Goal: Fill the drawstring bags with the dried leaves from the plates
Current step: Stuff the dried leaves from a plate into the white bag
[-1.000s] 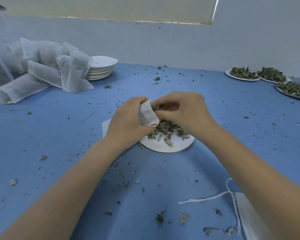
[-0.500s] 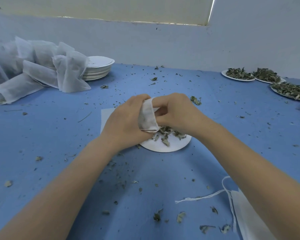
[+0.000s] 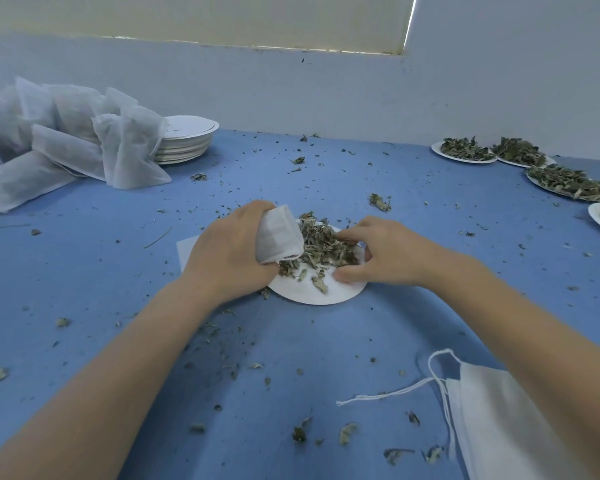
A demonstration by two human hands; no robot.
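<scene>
A white paper plate (image 3: 312,292) lies mid-table with a heap of dried leaves (image 3: 321,247) on it. My left hand (image 3: 226,251) grips a small white drawstring bag (image 3: 278,235), its mouth tilted down toward the leaves. My right hand (image 3: 381,254) sits on the plate's right side, fingers curled into the heap as if gathering leaves, thumb resting on the plate. The bag's lower part is hidden behind my left hand.
Filled white bags (image 3: 84,147) are piled at the back left beside a stack of plates (image 3: 187,140). Plates of leaves (image 3: 465,152) line the back right. Flat bags with loose strings (image 3: 499,420) lie at the front right. Leaf crumbs litter the blue cloth (image 3: 84,271).
My right hand has left the bag's mouth and moved right onto the leaf heap. My left hand still holds the bag, now tilted toward the plate.
</scene>
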